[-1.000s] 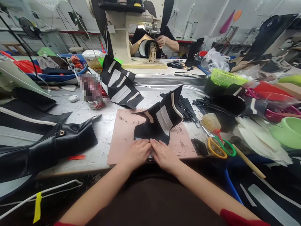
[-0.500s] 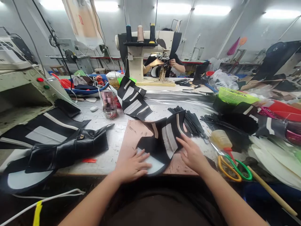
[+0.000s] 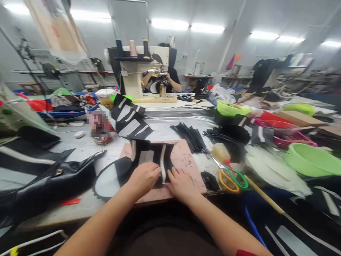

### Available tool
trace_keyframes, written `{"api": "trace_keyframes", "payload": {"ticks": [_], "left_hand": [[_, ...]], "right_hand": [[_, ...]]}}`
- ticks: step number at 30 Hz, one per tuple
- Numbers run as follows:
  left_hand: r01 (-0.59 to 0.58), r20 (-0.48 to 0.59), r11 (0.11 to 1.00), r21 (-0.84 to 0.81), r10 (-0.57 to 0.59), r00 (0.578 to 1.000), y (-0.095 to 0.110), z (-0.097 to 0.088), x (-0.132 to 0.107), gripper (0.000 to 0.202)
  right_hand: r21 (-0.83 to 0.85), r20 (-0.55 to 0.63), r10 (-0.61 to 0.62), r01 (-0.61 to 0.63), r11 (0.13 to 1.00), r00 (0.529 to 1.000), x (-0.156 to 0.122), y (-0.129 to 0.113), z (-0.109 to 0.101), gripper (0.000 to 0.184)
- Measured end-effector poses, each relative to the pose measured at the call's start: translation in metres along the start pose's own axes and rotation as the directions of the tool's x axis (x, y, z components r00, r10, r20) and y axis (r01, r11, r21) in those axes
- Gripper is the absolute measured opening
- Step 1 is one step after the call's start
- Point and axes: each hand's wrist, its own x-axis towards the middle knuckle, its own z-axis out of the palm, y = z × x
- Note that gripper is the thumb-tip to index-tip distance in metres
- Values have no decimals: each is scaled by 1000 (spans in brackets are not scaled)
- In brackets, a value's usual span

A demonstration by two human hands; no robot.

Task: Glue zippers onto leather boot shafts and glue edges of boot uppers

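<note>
Black panel (image 3: 146,156) lies lengthwise left to right, rounded white-patched end leftward.

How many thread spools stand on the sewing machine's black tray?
3: a dark spool on the left, a beige spool centre, a black-and-yellow spool right; others may be hidden behind.

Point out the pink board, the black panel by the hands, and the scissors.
Pink board (image 3: 188,161): head view, on its bare right part.
Black panel (image 3: 157,153): head view, on its upper middle.
Scissors (image 3: 220,177): head view, on the orange handle.

No lettering, label or number can be read here.
</note>
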Motion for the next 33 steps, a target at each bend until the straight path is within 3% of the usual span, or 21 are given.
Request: {"api": "trace_keyframes", "payload": {"ticks": [1, 3, 5, 6, 7, 8, 11, 14, 17, 19, 21, 23, 25, 30, 33], "left_hand": [[-48, 9, 999, 22, 48, 999, 9, 7, 17, 31], [-38, 79, 998, 59, 33, 996, 17, 21, 40, 37], [13, 171, 998, 60, -23, 985, 12, 31, 50, 41], [23, 218, 999, 45, -32, 975, 6, 34, 52, 42], [24, 258, 999, 27, -31, 966, 1, 36, 53, 43], [24, 296, 1000, 9, -25, 955, -3, 35, 53, 45], [65, 355, 997, -35, -49, 934, -4, 31, 54, 41], [156, 300, 987, -41, -136, 944, 7, 29, 57, 36], [220, 299, 975, -38, -199, 933, 10, 35, 56, 48], [228, 327, 969, -91, -188, 926, 5, 41, 54, 57], [222, 343, 964, -150, -160, 926, -3, 47, 51, 64], [213, 354, 962, -173, -141, 925, -8, 51, 50, 66], [213, 362, 962, -169, -140, 922, -9, 51, 48, 67], [214, 401, 957, -197, -121, 908, -5, 46, 44, 72], [214, 397, 949, -232, -108, 912, -3, 44, 41, 76]], "right_hand": [[14, 33, -33, 33, 999, 999, -1, 3, -8, 39], [105, 107, -92, 81, 991, 990, -2, 20, -26, 30], [217, 80, 49, -66, 974, 996, -1, 55, -46, 21], [259, 23, 209, -208, 943, 978, 0, 78, -56, 20], [287, -65, 417, -383, 878, 907, 1, 104, -64, 18], [281, -110, 518, -473, 835, 849, 2, 131, -71, 20], [271, -119, 688, -643, 716, 716, 7, 205, -80, 32], [285, -31, 767, -730, 621, 641, 17, 250, -70, 37], [311, 65, 798, -772, 555, 600, 23, 273, -56, 41], [456, 134, 813, -764, 457, 566, 20, 284, -54, 38], [657, 205, 815, -694, 295, 542, 11, 292, -57, 32], [798, 247, 800, -583, 153, 547, 1, 292, -61, 30], [857, 229, 781, -502, 121, 581, -7, 281, -59, 37], [996, 78, 685, -81, -29, 725, 3, 207, -23, 49], [999, 39, 652, -26, -29, 757, 24, 158, -1, 51]]}}
